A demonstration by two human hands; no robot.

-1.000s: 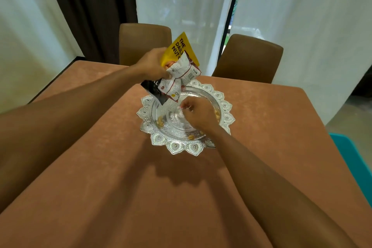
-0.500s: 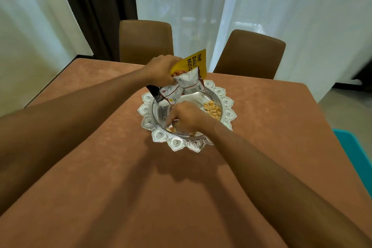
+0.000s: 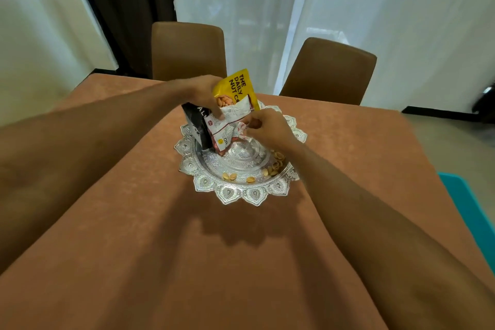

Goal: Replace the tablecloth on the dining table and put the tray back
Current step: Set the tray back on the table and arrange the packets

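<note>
Noted brown tablecloth (image 3: 241, 262) spread under both forearms, silver tray (image 3: 235, 193) on it just below the hands, snack packets (image 3: 235, 104) bunched in the gripping left hand (image 3: 203, 88), right hand (image 3: 267, 126) curled against the white packet (pinch unclear), nut shells (image 3: 276, 165) beside the right wrist.
</note>
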